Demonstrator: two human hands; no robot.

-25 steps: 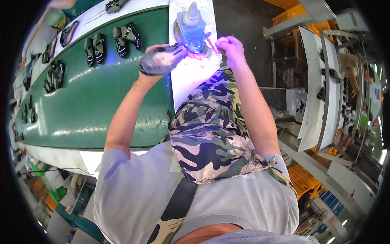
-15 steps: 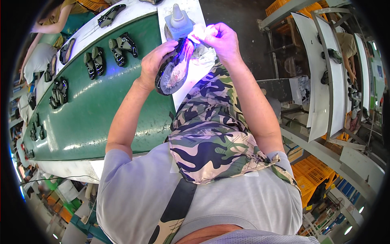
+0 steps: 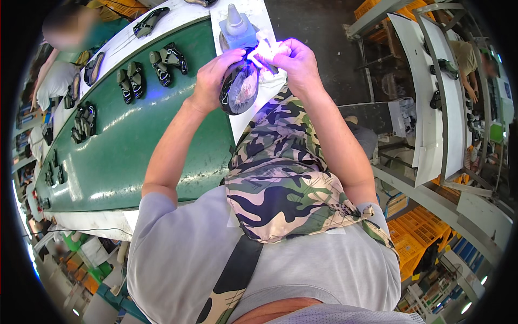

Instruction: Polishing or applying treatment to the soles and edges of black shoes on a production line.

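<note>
On the green tabletop (image 3: 135, 162) at left, paired sandals (image 3: 136, 80) stand, untouched by either hand. The left hand (image 3: 211, 82) grips a dark shoe (image 3: 241, 93), pale-patched, just below a blue bottle (image 3: 239, 36). At its far end, the right hand (image 3: 302, 66) pinches a white cloth (image 3: 264, 53); this shoe seems unfinished.

"How many wearer's hands (image 3: 302, 69)?"
"Two, plus one held sandal (image 3: 242, 96), one white cloth (image 3: 265, 52), one bottle (image 3: 239, 38)."
"And other sandals (image 3: 136, 81) on the green surface (image 3: 135, 162)?"
"Four, in two pairs (the clumps (image 3: 84, 124) farther left overlap too much to count)."
</note>
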